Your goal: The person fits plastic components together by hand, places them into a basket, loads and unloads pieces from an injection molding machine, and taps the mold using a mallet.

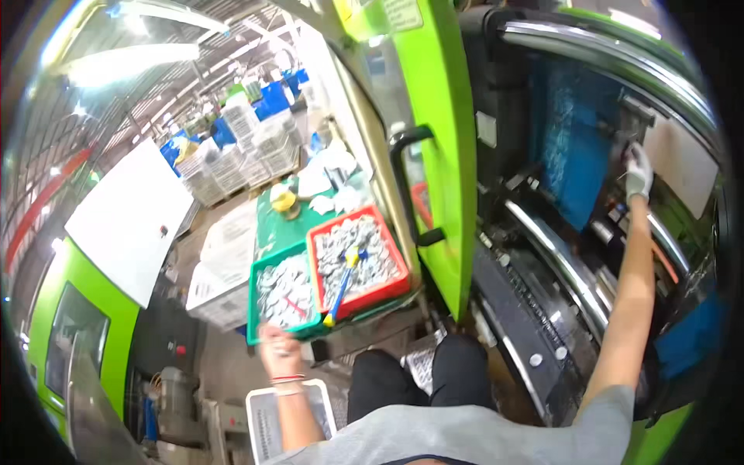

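My right arm reaches far into the open machine on the right. My right hand (638, 172), in a white glove, is up by a metal block (638, 112) beside a pale plate (682, 159). Its fingers look closed, and what they hold is too small to make out. My bare left hand (279, 353), with bands at the wrist, is near the front edge of a green tray (254, 314). Motion smears its fingers. Small grey-white parts (283, 280) fill this tray, with a red item (297, 308) on top.
A red tray (399, 271) of similar parts holds a blue-and-yellow tool (343, 283). Both trays stand on a green-topped table (271, 229). The machine's green door (442, 155), with a black handle (399, 186), stands between table and mould space. Chrome bars (558, 252) cross the machine. A white-rimmed bin (263, 426) is below.
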The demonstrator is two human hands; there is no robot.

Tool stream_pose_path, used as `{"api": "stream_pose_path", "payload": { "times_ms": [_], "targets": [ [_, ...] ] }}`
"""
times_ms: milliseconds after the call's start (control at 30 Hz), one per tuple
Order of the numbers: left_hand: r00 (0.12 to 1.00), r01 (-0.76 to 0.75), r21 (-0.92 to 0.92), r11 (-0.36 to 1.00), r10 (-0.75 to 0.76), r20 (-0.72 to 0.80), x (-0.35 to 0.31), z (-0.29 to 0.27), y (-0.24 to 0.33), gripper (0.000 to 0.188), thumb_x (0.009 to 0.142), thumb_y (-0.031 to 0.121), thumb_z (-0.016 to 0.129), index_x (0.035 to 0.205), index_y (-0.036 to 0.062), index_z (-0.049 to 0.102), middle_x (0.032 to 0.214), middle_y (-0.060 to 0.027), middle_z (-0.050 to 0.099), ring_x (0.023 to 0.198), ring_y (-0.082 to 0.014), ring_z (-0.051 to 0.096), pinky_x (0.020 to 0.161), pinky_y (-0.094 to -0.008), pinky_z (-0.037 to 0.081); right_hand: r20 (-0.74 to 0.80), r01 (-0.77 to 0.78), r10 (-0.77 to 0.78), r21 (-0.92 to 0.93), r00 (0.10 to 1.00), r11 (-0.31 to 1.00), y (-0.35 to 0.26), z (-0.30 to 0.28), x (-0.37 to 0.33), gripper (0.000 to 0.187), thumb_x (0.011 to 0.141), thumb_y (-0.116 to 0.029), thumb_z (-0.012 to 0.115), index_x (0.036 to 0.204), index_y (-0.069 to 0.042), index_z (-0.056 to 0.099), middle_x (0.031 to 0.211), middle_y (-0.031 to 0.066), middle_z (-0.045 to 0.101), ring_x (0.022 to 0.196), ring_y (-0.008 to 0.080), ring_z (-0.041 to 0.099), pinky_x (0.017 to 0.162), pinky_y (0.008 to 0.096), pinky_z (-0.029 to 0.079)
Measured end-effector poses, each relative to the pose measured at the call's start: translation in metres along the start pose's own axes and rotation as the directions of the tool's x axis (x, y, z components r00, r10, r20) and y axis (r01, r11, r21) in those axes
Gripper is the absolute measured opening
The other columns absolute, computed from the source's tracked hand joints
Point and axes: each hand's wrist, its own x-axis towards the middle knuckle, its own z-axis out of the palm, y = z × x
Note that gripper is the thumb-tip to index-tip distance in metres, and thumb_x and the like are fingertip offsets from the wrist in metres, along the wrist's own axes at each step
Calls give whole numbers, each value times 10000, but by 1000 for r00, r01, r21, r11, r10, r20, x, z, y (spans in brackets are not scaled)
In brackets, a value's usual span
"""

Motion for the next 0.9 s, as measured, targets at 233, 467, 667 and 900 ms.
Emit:
{"api": "stream_pose_path", "payload": {
  "times_ms": [233, 467, 667, 900],
  "targets": [
    [817, 501, 629, 595, -565, -116, -71, 66, -177, 190, 908, 233, 535, 1050, 108, 526, 734, 2, 486, 435, -77, 369, 358, -202, 276, -337, -126, 15, -312, 941, 941, -99, 221, -9, 294, 793, -158, 634, 1079, -92, 625, 1002, 111, 650, 928, 221, 619, 838, 301, 458],
    [850, 368, 831, 417, -512, -119, -74, 55, -178, 174, 909, 184, 532, 1041, 72, 520, 697, -10, 478, 426, -86, 396, 354, -200, 287, -364, -109, -95, -503, 927, 857, -83, 198, -5, 292, 809, -103, 643, 1091, -34, 613, 971, 115, 660, 856, 159, 623, 784, 271, 476],
    [871, 274, 903, 331, -483, -87, -86, 63, -180, 197, 922, 228, 519, 1032, 65, 529, 683, -8, 482, 411, -85, 398, 342, -198, 288, -295, -103, -162, -711, 941, 696, -104, 216, -26, 295, 843, -195, 524, 1108, -99, 612, 1142, 118, 587, 1070, 267, 546, 931, 316, 420],
    [605, 330, 846, 419, -782, 151, -86, 125, -240, 504, 960, 452, 321, 1178, 25, 476, 743, -16, 474, 421, -66, 372, 363, -183, 295, -320, -297, 161, -440, 934, 847, -226, 224, -86, 315, 873, -248, 532, 1102, -36, 572, 1051, 155, 601, 989, 267, 575, 862, 349, 449]
  ]
}}
